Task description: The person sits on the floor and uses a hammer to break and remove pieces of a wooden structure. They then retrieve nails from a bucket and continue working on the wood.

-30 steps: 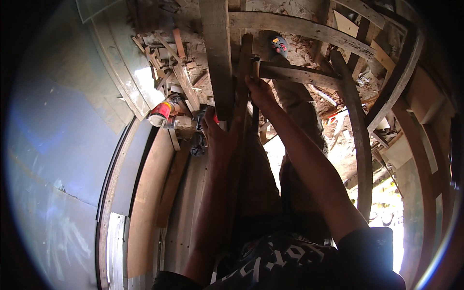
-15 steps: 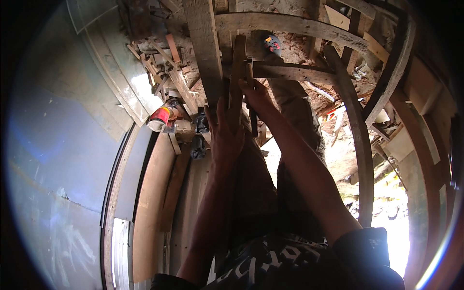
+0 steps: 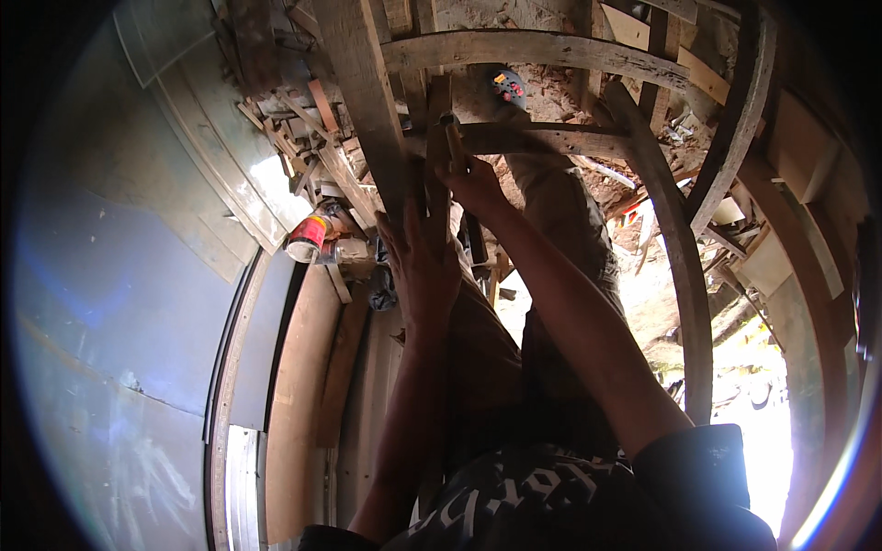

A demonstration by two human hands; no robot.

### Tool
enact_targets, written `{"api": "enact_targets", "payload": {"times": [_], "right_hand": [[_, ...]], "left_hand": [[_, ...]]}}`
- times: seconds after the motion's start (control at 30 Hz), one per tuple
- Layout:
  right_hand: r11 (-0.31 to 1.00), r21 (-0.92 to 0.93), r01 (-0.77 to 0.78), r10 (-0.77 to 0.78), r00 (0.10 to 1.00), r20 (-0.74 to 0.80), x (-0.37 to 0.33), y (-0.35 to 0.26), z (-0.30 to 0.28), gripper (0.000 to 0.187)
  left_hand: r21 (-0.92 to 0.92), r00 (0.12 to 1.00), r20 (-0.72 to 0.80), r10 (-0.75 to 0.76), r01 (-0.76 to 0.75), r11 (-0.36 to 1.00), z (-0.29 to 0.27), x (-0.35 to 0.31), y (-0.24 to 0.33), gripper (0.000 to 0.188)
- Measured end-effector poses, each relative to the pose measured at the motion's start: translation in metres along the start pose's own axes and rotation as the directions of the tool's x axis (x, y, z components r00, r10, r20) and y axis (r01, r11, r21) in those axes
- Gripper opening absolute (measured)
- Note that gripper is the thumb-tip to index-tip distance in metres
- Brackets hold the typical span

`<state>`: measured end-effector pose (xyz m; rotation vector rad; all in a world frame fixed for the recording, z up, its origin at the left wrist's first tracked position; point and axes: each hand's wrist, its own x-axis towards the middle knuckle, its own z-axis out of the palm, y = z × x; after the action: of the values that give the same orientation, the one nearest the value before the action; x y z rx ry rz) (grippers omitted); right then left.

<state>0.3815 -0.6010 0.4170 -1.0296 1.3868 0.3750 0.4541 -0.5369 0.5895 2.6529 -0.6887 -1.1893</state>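
My left hand point(image 3: 424, 271) holds a narrow wooden strip point(image 3: 439, 115), its fingers stretched along the left side of the wood. The strip points away from me, beside a wide upright plank point(image 3: 360, 92). Closed around a slim tool with a wooden handle point(image 3: 456, 147), my right hand point(image 3: 478, 186) is just right of the strip. A dark rounded end tops the handle. The tool's lower part is mostly hidden by my hand, so its exact kind is unclear. Both my legs are below, with one patterned shoe point(image 3: 508, 87) on the ground ahead.
Ahead and to the right stands a frame of curved beams point(image 3: 542, 48), with a crosspiece point(image 3: 551, 140) close beyond my right hand. Wood offcuts point(image 3: 294, 147) and a red-labelled can point(image 3: 306, 241) lie left. A blue-grey panel point(image 3: 110, 303) fills the left side.
My right hand has shifted slightly left and down, and the tool now tilts with its top toward the strip. My left hand has slid slightly along the strip toward me.
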Motion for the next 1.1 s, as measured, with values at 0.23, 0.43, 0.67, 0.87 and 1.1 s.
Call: {"api": "enact_targets", "payload": {"times": [0.23,0.43,0.67,0.87,1.1], "right_hand": [[0.996,-0.032,0.081,-0.079,0.996,0.048,0.011,0.012,0.006,0.044],[0.985,-0.169,0.02,-0.011,0.999,0.052,-0.003,-0.016,-0.014,0.046],[0.999,0.03,-0.014,0.012,0.997,0.079,-0.014,-0.035,-0.028,0.04],[0.973,0.201,-0.113,0.089,0.988,0.125,-0.012,-0.022,-0.043,0.036],[0.806,0.549,-0.223,0.098,0.964,0.247,-0.031,-0.029,-0.059,0.032]], "left_hand": [[-0.2,0.931,0.031,0.364,-0.351,0.915,0.008,0.03,-0.019,0.047],[0.032,0.918,0.088,0.387,-0.391,0.92,0.006,0.035,-0.009,0.033],[0.023,0.938,0.005,0.348,-0.348,0.937,0.027,0.033,-0.014,0.031],[0.11,0.97,0.104,0.22,-0.231,0.967,0.02,0.028,-0.005,0.033],[-0.065,0.989,0.057,0.134,-0.131,0.989,0.021,0.029,-0.005,0.033]]}}
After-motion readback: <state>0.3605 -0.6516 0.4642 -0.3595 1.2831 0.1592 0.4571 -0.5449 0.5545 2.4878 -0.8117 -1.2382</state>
